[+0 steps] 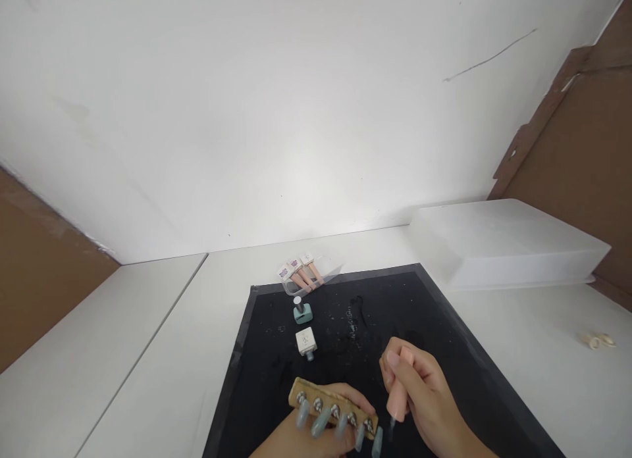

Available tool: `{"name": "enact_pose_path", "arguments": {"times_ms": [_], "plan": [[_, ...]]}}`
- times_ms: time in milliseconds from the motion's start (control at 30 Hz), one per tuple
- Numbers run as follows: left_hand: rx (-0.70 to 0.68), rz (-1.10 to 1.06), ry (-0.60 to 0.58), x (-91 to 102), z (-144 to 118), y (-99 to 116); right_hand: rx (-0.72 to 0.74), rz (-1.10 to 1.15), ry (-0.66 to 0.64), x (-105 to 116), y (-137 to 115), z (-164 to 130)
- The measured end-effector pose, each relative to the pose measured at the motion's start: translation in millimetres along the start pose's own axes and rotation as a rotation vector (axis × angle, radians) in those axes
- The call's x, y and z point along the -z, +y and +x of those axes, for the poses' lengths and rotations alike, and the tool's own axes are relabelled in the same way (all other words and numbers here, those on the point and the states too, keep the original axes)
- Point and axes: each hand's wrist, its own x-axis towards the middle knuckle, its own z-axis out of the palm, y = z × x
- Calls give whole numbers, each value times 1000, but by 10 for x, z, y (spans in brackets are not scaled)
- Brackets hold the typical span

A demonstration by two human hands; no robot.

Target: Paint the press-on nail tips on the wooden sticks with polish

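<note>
My left hand (320,438) is closed around a wooden nail display stand (326,405). Several long grey-green false nails (320,422) sit on metal studs along it. To its right, my right hand (419,385) grips the peach handle of a nail polish brush (397,399), its dark bristle tip pointing down, apart from the nails. A white square polish bottle (306,341) lies uncapped on the black mat (340,326), its neck toward me. Behind that bottle stands a small teal bottle (303,312) with a silver-grey cap.
At the mat's back edge, a clear plastic tray (328,272) holds several white bottles with peach caps (301,274). A white box (513,244) stands at the right, with beige rings (597,341) nearer me. A white wall (296,116) rises behind the table.
</note>
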Motion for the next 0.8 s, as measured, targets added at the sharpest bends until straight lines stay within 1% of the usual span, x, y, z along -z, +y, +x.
{"name": "enact_pose_path", "arguments": {"times_ms": [67,233,367,467,667,800], "plan": [[-11,4,4,-8,-8,-1,-7,3,-4,-3,-15,0],[-9,-54,71,-9,-7,-45,-42,26,-8,-29,-59,13],[-22,-82,69,3,23,-86,-36,30,-7,-45,-74,36],[-31,-98,103,-1,38,-105,-34,28,-7,-47,-84,49],[-23,-107,167,-31,43,-73,-85,-35,-80,-36,-104,28],[-35,-122,194,-42,49,-70,-91,-16,-54,-26,-105,32]]}}
